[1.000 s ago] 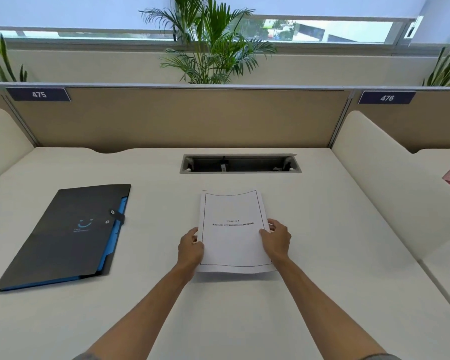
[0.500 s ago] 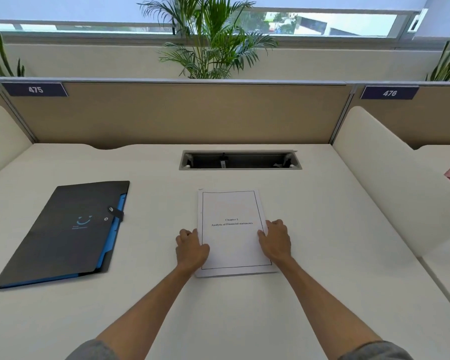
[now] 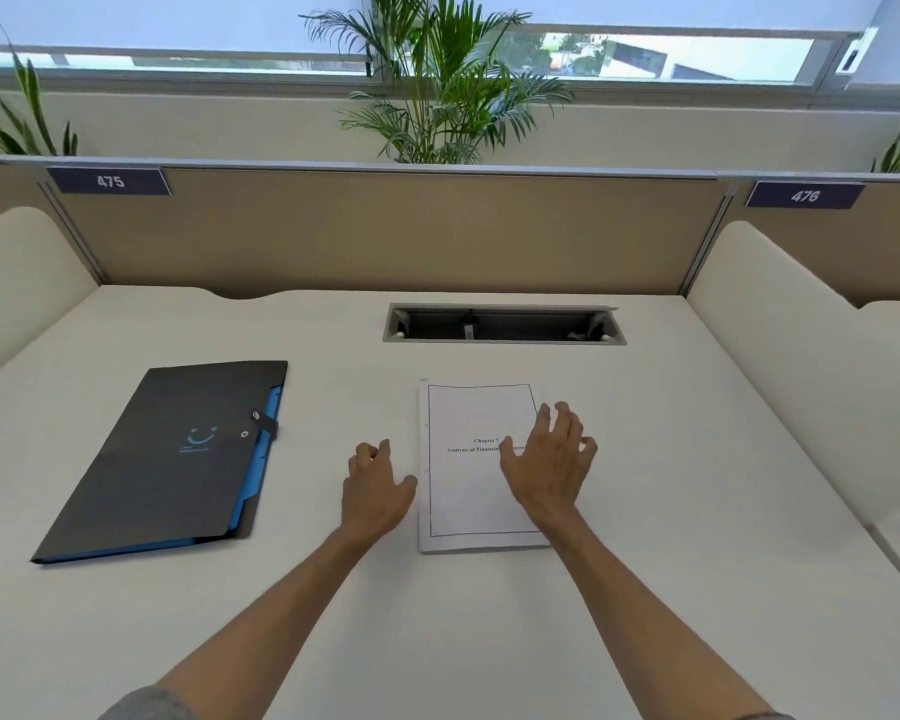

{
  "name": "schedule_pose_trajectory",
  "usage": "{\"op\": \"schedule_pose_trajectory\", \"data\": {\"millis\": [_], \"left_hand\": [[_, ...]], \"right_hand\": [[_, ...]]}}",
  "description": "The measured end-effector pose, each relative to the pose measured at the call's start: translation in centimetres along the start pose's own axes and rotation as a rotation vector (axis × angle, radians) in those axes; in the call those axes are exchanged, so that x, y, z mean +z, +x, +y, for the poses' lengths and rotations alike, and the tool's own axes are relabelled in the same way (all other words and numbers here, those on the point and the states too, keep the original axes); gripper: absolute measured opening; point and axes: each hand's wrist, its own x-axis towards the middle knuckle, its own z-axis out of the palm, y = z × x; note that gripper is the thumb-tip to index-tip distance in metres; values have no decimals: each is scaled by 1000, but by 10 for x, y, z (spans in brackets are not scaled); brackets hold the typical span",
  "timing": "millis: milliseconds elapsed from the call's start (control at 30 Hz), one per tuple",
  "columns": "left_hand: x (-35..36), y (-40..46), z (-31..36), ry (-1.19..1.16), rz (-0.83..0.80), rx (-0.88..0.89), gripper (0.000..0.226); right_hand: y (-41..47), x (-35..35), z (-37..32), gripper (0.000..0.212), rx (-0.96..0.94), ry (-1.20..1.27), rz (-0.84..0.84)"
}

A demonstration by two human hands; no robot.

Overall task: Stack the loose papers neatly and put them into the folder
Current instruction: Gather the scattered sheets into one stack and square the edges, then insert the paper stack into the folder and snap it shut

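Head camera view, looking down at a cream desk (image 3: pixel 489 641). The person's right hand (image 3: pixel 552 467) is spread wide, fingers (image 3: pixel 567 423) fanned apart and gripping nothing, over the right half of a neat stack of white printed papers (image 3: pixel 468 491); whether the palm presses the sheet or floats just above it cannot be told. The left hand (image 3: pixel 375 491) sits just beside the stack's left edge, fingers loosely curled, thumb pointing toward the paper, holding nothing. The stack lies flat at the desk's centre, its top sheet bearing a thin black border and a partly covered heading.

Well apart to the left lies a closed dark grey folder with blue inner edges and a strap clasp (image 3: pixel 178 454), angled on the desk. Nothing sits between it and the papers. Behind the stack is a grey rectangular cable slot (image 3: pixel 502 324). A tan partition (image 3: pixel 385 231) with number plates 475 and 476 closes the desk's far side, with green palm plants (image 3: pixel 437 96) beyond.
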Motion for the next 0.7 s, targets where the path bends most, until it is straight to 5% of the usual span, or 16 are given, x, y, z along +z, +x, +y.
{"op": "schedule_pose_trajectory", "data": {"millis": [367, 700], "left_hand": [[-45, 2, -58, -75, 88, -25, 63], [-113, 10, -124, -16, 246, -88, 58]], "right_hand": [[-34, 11, -76, 62, -280, 266, -148], [-62, 23, -157, 60, -347, 422, -288]]}}
